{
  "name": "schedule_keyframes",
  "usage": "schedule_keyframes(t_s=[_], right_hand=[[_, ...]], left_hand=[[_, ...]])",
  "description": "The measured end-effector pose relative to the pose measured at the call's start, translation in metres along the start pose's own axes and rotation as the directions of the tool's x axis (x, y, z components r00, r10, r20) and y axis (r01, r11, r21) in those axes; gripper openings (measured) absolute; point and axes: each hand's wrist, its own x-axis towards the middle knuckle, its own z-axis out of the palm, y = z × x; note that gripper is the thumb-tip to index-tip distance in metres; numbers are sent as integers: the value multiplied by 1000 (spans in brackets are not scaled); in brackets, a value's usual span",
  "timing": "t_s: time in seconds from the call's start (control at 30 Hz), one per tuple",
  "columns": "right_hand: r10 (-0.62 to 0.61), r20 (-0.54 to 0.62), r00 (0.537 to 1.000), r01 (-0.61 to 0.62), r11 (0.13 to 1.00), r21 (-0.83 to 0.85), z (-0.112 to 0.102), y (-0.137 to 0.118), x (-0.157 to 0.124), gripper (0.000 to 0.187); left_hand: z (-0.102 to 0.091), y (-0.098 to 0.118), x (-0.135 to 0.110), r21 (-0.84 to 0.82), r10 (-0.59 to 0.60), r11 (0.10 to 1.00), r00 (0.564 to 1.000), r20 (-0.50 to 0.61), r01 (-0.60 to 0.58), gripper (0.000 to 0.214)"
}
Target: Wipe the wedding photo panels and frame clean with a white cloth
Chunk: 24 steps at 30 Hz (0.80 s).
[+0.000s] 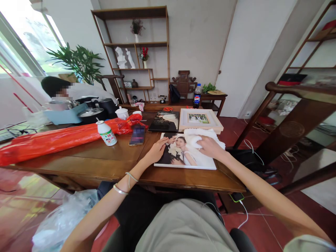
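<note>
A large photo print (183, 154) of a couple lies flat on the wooden table (105, 157) in front of me. My left hand (156, 150) rests open on its left edge, fingers stretched flat. My right hand (211, 147) presses a white cloth (201, 136) down on the upper right part of the print, fingers curled over the cloth. Just behind lie a dark photo print (165, 121) and a white framed picture (201, 119).
A phone (137, 135), a small white bottle (107, 133) and a long red plastic bag (52, 140) lie to the left. Pots and a teapot stand at the far left by a seated person (56, 87). A wooden chair (296, 119) stands right; a cola bottle (196, 95) behind.
</note>
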Motion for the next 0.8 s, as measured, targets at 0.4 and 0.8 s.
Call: schedule_keyframes(t_s=[0.4, 0.8], right_hand=[[-271, -60, 961, 277, 941, 192, -26, -98, -63, 22], [15, 10, 1000, -15, 1000, -11, -9, -10, 12, 24]], left_hand=[[-1, 1, -1, -6, 27, 1000, 1000, 5, -27, 40], [-1, 1, -1, -24, 3, 1000, 1000, 7, -3, 40]])
